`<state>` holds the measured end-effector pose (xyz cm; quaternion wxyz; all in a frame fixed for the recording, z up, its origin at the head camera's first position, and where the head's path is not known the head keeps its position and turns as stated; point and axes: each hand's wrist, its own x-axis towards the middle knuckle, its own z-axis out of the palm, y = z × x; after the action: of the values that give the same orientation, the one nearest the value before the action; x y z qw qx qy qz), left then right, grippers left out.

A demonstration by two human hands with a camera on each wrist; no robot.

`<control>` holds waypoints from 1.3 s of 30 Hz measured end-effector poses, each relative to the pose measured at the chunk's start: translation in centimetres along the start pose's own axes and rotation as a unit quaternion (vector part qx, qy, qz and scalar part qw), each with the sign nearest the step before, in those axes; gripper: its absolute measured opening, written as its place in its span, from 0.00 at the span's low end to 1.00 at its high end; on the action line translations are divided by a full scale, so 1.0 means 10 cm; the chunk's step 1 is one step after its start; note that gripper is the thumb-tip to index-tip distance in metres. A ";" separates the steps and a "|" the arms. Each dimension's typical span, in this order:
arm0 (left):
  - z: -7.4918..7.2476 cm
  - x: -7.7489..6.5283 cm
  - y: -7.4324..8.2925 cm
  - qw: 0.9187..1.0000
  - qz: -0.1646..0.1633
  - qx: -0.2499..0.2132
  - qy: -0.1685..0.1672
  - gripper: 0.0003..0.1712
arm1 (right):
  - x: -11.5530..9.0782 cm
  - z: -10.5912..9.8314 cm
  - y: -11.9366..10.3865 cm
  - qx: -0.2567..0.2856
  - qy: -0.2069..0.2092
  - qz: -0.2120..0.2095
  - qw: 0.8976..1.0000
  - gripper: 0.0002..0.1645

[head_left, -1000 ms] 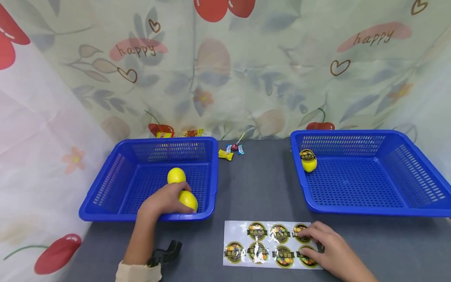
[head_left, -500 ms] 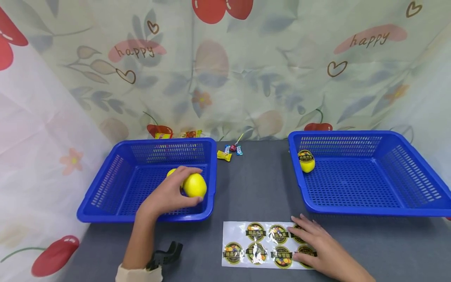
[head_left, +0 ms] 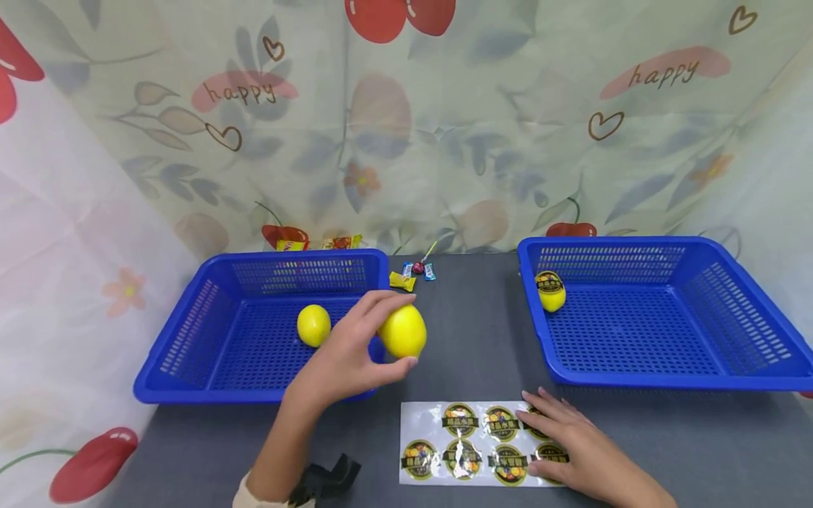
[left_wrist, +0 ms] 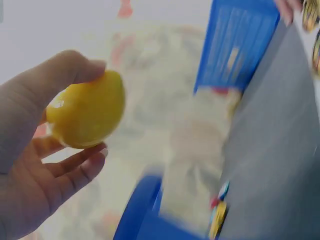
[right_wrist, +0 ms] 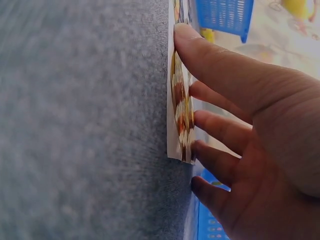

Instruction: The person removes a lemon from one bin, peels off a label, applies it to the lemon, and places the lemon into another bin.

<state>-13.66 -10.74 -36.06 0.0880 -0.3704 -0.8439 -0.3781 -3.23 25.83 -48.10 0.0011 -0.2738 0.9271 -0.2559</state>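
My left hand holds a lemon between thumb and fingers, above the right rim of the left blue basket. In the left wrist view the thumb lies on one side of the fruit and the fingers on the other. A second lemon lies inside that basket. My right hand, fingers spread, rests at the right end of a white sheet of round fruit stickers. In the right wrist view the thumb and fingertips are right at the sheet, covering part of the rightmost stickers.
A right blue basket holds one lemon with a black-and-gold sticker on it. Small wrapped candies and a lollipop lie at the back between the baskets. Snack packets show behind the left basket. A patterned curtain closes the back.
My left hand has lifted the lemon out of the left basket and carried it right. My right hand has shifted slightly left over the sticker sheet, its fingers spreading.
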 end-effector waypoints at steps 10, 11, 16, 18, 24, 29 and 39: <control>0.70 0.20 0.27 0.999 -0.012 0.032 -0.040 0.44 | 0.00 0.01 0.03 0.041 -0.003 -0.003 0.999 0.41; 0.76 0.21 0.26 0.998 -0.027 0.037 -0.050 0.44 | 0.00 0.01 0.02 0.049 -0.008 0.003 0.999 0.41; 1.07 0.28 0.10 0.985 -0.114 0.068 -0.107 0.45 | 0.00 0.02 0.02 0.054 -0.010 0.014 0.998 0.40; 1.17 0.31 0.01 0.977 -0.151 0.073 -0.129 0.45 | -0.01 0.03 0.03 0.048 0.002 0.005 0.999 0.40; 1.34 0.38 -0.19 0.961 -0.223 0.072 -0.148 0.47 | -0.02 0.06 0.05 0.044 0.031 -0.029 0.998 0.40; 1.36 0.41 -0.21 0.959 -0.236 0.080 -0.135 0.46 | -0.03 0.06 0.06 0.055 0.028 -0.024 0.998 0.39; 1.33 0.39 -0.16 0.953 -0.263 0.098 -0.115 0.50 | -0.03 0.06 0.06 0.061 0.029 -0.021 0.997 0.39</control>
<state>-15.78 0.05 -44.58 -0.0767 -0.1663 -0.9486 -0.2582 -3.21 26.10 -48.98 -0.0140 -0.2848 0.9035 -0.3198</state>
